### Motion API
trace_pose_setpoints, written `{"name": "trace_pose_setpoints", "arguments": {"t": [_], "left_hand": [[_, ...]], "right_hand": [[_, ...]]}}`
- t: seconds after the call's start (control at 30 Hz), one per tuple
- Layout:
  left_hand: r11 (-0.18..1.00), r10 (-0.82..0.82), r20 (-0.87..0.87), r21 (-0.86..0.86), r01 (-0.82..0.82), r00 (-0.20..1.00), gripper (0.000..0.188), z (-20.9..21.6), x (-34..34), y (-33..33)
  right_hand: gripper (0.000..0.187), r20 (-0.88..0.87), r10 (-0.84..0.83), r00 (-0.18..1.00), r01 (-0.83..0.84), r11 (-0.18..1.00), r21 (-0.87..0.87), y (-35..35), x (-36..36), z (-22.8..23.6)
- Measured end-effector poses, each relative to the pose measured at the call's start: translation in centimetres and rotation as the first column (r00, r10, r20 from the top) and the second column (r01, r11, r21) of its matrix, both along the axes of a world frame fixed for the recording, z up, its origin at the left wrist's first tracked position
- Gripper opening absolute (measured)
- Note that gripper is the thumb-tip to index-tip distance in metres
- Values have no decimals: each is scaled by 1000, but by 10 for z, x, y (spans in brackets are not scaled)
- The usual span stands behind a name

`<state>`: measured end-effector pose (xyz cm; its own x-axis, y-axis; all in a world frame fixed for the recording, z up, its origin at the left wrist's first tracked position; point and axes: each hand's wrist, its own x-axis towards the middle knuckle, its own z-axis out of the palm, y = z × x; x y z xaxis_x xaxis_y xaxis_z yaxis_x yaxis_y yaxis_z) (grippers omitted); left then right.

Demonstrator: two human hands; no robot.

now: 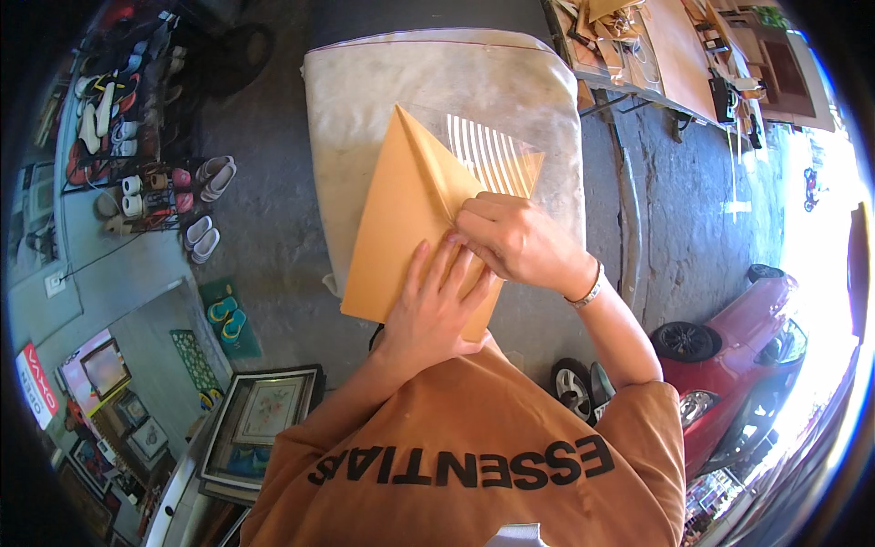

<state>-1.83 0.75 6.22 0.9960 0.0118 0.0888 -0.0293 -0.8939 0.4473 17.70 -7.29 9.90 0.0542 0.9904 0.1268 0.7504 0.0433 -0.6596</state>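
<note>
A large yellow-tan paper sheet (387, 219) lies at a slant over the near part of a cloth-covered table (346, 82). A crease or folded edge runs down it from its far tip. My left hand (437, 305) rests on its near part with fingers stretched and spread, pressing it. My right hand (515, 237) is closed in a pinch at the fold, its fingertips close to those of the left. Beyond the right hand, a clear plastic piece with white stripes (469, 146) sticks out from beside the paper. What lies under the right fingers is hidden.
A wooden workbench (674, 55) with tools and scraps stands at the far right. Shoe racks (150, 196) and slippers (202, 239) line the left side. Framed pictures (264, 424) lean at the near left. A red car (743, 356) is parked at the right.
</note>
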Motion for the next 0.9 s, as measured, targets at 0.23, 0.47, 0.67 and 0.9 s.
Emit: {"name": "trace_pose_setpoints", "arguments": {"t": [0.23,0.47,0.67,0.9], "left_hand": [[1000,-21,-22,-7,21,1000,93,-2,-2,1],[999,-9,20,-34,10,1000,85,-5,-7,0],[993,70,47,-102,-65,996,66,-8,-8,-4],[771,177,-180,-586,-250,968,54,-14,-17,-6]], "right_hand": [[15,-70,10,998,-10,1000,4,-4,-10,3],[14,-162,34,986,-27,999,47,-12,-20,14],[13,-294,74,953,-57,996,65,-19,-33,22],[15,-407,137,903,-95,988,120,-24,-51,35]]}}
